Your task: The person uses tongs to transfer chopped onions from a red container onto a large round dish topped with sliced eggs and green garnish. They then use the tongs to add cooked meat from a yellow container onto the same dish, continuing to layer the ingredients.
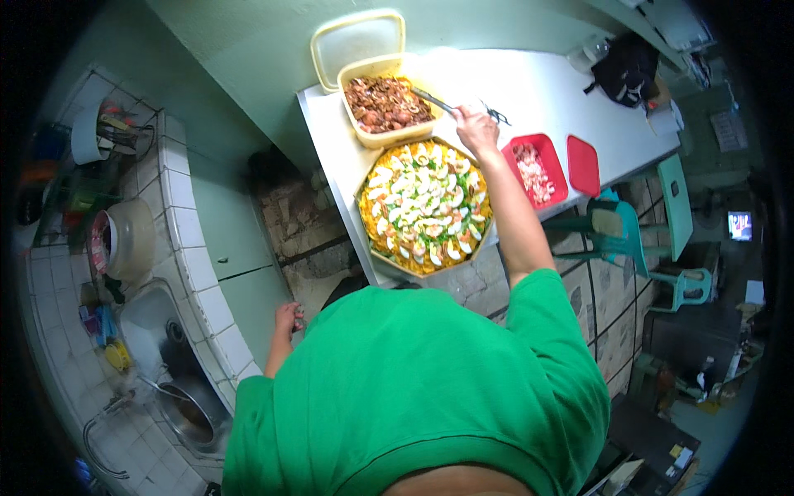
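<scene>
A green T-shirt (413,372) fills the foreground; past it, an octagonal tray (397,264) of yellow food topped with egg slices sits at the table's near edge, beside a cream tub (397,138) of dark meat. The right hand (475,131) closes round a dark utensil (438,103) angled toward the tub; the left hand (288,318) hangs half-curled, any contents unclear. The step seems to be handling the utensil at the tub; moving on likely calls for clearing the tray. The white table (529,83) faces a tiled counter (186,198); a teal plastic chair (624,236) stands nearby.

no lettering or numbers can be read.
</scene>
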`<act>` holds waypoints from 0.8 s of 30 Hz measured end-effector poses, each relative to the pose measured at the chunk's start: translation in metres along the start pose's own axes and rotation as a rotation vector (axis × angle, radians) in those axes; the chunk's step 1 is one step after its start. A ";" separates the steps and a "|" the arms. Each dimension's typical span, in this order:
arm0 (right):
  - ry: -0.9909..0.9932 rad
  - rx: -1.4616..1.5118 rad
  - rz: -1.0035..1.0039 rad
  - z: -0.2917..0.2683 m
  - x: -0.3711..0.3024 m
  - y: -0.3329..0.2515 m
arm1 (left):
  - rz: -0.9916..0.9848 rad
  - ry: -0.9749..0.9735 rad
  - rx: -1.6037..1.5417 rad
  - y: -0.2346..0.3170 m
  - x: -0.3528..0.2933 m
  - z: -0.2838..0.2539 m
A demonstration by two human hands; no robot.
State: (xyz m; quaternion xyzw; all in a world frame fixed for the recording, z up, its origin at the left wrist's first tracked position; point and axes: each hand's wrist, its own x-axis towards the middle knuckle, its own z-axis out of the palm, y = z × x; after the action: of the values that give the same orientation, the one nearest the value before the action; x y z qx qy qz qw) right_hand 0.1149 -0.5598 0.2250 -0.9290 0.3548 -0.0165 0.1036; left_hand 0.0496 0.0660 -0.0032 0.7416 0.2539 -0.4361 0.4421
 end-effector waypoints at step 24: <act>0.088 -0.083 -0.251 0.009 0.072 -0.061 | -0.049 0.110 -0.108 0.021 0.000 -0.011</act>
State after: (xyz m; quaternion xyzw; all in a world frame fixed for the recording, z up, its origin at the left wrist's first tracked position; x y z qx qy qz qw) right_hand 0.2098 -0.5614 0.2257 -0.9680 0.2403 -0.0551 0.0464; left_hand 0.0705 0.0651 0.0087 0.7328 0.3192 -0.3913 0.4561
